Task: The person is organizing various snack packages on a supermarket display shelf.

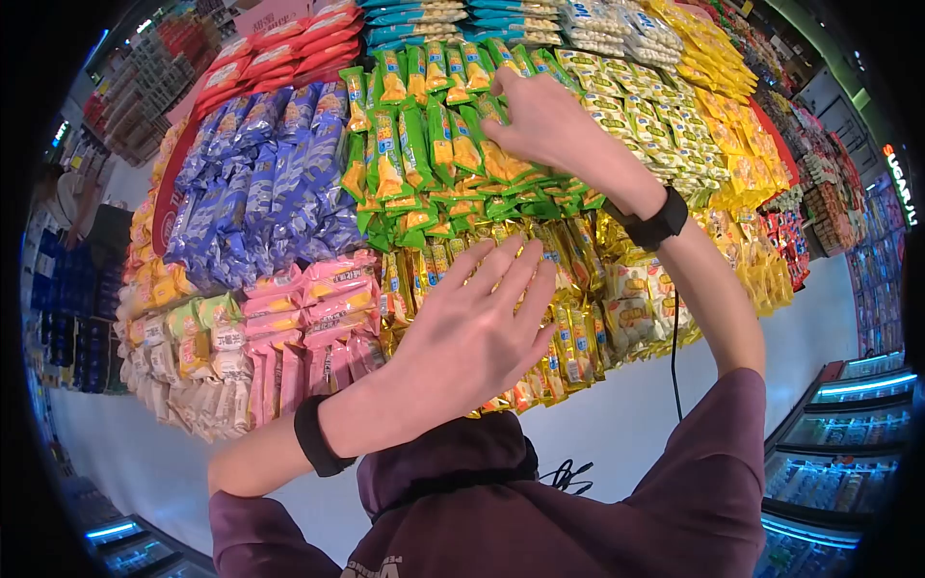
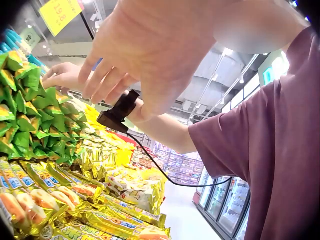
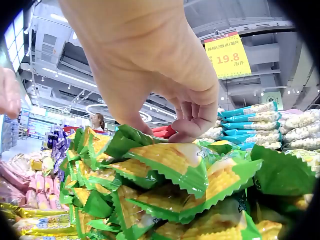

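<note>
My right hand (image 1: 554, 120) reaches to the back of a pile of green packets (image 1: 414, 144) printed with yellow corn. In the right wrist view, the thumb and curled fingers of that hand (image 3: 160, 75) grip at a green packet (image 3: 170, 160) on top of the pile; the thumb tip is hidden behind wrapping. My left hand (image 1: 482, 323) hovers palm down over gold snack packets (image 1: 568, 356), fingers extended and holding nothing. Those gold packets (image 2: 120, 215) lie below it in the left wrist view. Each wrist wears a black band.
Purple packets (image 1: 265, 183) and pink packets (image 1: 337, 299) are heaped to the left. Red bags (image 1: 328, 34) and blue bags (image 1: 414, 17) stack behind. White-and-green packets (image 1: 646, 125) lie right. A yellow price sign (image 3: 227, 55) hangs above; a black cable (image 1: 675, 356) trails from the right wrist.
</note>
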